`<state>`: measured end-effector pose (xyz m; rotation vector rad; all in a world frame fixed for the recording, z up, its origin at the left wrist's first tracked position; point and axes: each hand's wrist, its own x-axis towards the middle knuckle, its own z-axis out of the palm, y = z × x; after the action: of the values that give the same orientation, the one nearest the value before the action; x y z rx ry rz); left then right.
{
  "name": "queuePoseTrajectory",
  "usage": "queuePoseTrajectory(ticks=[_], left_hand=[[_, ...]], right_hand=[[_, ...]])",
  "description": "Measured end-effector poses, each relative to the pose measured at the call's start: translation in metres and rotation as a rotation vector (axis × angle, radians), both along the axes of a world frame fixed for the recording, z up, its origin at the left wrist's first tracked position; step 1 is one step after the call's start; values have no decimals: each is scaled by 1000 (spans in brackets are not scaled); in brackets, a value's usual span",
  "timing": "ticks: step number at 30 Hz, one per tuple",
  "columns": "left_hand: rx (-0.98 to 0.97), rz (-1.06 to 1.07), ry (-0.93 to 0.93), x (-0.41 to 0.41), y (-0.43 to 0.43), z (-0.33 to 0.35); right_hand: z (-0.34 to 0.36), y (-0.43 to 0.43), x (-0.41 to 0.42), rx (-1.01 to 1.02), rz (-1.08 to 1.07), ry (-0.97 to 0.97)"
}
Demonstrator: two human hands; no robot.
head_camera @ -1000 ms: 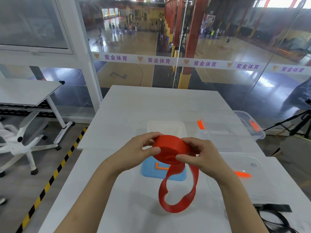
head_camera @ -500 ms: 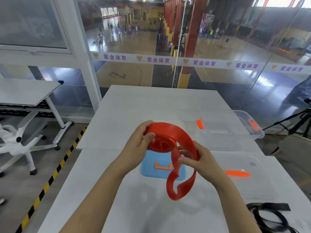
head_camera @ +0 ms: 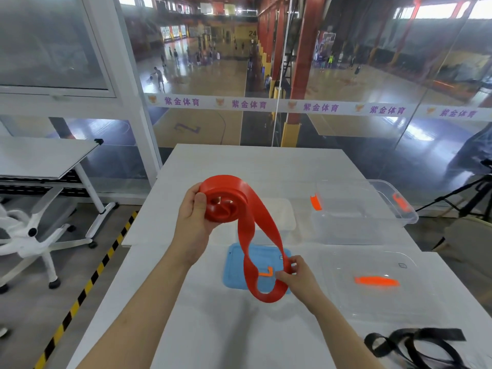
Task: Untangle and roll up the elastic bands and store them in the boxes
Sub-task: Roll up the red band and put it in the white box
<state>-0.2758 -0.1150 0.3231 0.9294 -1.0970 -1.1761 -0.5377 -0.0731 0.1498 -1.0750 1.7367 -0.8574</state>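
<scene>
A wide red elastic band [head_camera: 255, 222] is partly rolled into a coil, held up above the table by my left hand [head_camera: 193, 217], thumb pressed on the coil's edge. The loose tail hangs down in a twisted loop, and my right hand [head_camera: 296, 275] pinches its lower end over a blue lid [head_camera: 234, 267]. A black elastic band [head_camera: 415, 344] lies tangled at the table's near right. A clear box [head_camera: 372, 225] with orange clips stands open at the right, and a smaller white box [head_camera: 282, 214] sits behind the red band.
A clear lid [head_camera: 378, 283] with an orange handle lies flat to the right of the blue lid. The white table [head_camera: 239, 166] ends at a glass wall ahead. An office chair [head_camera: 29, 235] and a second desk stand on the left, a tripod on the right.
My left hand lifted the coil up and to the left. My right hand slid down the tail, away from the coil, so the loose loop is pulled out longer.
</scene>
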Motion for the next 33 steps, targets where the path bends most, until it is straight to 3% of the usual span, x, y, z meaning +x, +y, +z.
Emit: queuePoseTrajectory(ticks=[7,12,15,17,21,23,29,31,33], left_hand=[[99,64,240,11,-24,6],[116,95,256,36,-41,10],[144,155,284,48,-49,9],[164,182,318,55,-52,6],[196,213,378,58,-54,2],[205,237,399,62,-55,1],[270,297,439,71,-56,-10],[279,304,443,71,-55,-15],[281,313,438,71,-55,-14]], right_hand=[[-13,-19,8,25,13,-16],[5,-16,-3,81,-113,-622],[14,-16,-16,5,-140,-816],[23,-16,-20,-24,-111,-839],[36,-18,-29,-3,46,-592],[38,-21,-35,15,48,-571],[46,-26,-47,-108,-260,-1238],[48,-27,-48,-97,-254,-1250],[48,-30,-48,-82,-211,-1085]])
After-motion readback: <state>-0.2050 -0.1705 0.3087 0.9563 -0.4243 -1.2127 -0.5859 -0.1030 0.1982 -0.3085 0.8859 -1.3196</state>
